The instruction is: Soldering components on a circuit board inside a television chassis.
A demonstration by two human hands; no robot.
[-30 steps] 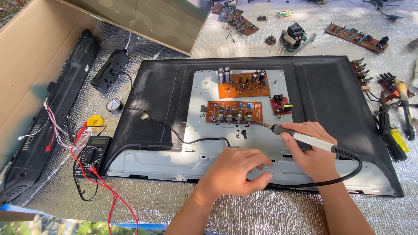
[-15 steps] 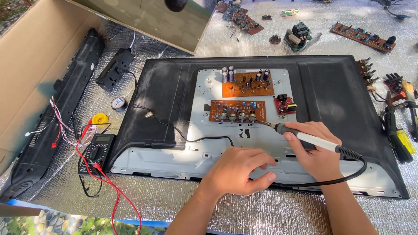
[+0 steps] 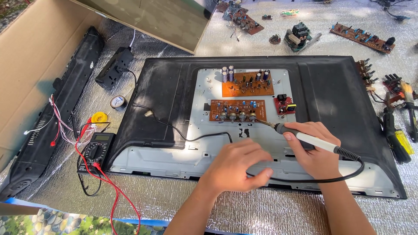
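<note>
While the left hand (image 3: 237,167) stays loosely curled on the panel (image 3: 174,87), pinching nothing I can make out, the right hand (image 3: 311,148) keeps its closed grip on the iron (image 3: 305,138). Tip has barely moved: at the lower board (image 3: 237,109), its 4 o'clock corner. Upper board (image 3: 247,83) sits at 12 o'clock. Joint work continues.

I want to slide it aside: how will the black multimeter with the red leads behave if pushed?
The multimeter lies flat and boxy, so it should slide rather than roll or tip. Its red leads loop loosely, probably floppy, and may drag or snag on the crinkled foil mat.
</note>
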